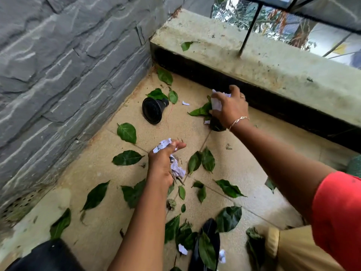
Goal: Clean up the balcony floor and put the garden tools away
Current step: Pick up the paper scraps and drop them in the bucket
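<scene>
While the person bends over the tan floor (pixel 93 192), each hand holds litter. The left hand (pixel 163 163), near the middle of the view, has its fingers curled round crumpled paper (pixel 177 170) and a few dry stalks, with the thumb pointing toward two o'clock. The right hand (pixel 229 109) is at about one o'clock from the left one, close under the ledge (pixel 254 61). Its fingers are pressed together on a white wad (pixel 216 103), and green leaves (pixel 201 111) stick out from under them toward nine o'clock. A dark thing (pixel 216 127) sits just below that hand; I cannot tell what it is.

A small black pot (pixel 153 110) lies on its side at eleven o'clock from the left hand, its mouth turned toward seven o'clock. A paper scrap (pixel 185 103) lies between the pot and the right hand. Loose leaves (pixel 127 133) are scattered over the floor from the corner at twelve o'clock down to six, where more white bits lie beside a black bag (pixel 210 229). A stone wall (pixel 68 65) fills nine to eleven o'clock, and a drain grate (pixel 17 204) sits at its foot at eight o'clock.
</scene>
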